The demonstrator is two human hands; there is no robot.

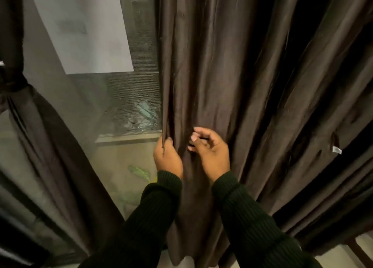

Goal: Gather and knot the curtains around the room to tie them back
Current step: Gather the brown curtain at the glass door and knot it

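By a mesh window [129, 98], the left hand [167, 158] grips the brown curtain's [232, 76] edge; right hand [212, 148] fingers curl loosely, holding nothing.

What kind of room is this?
Probably a room in a home, by a big window: long brown curtains hang there, another curtain is already knotted, and leaves show outside.

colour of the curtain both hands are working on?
Dark brown, plain with a slight sheen, no pattern. The head view shows the curtain, left hand gripping its edge.
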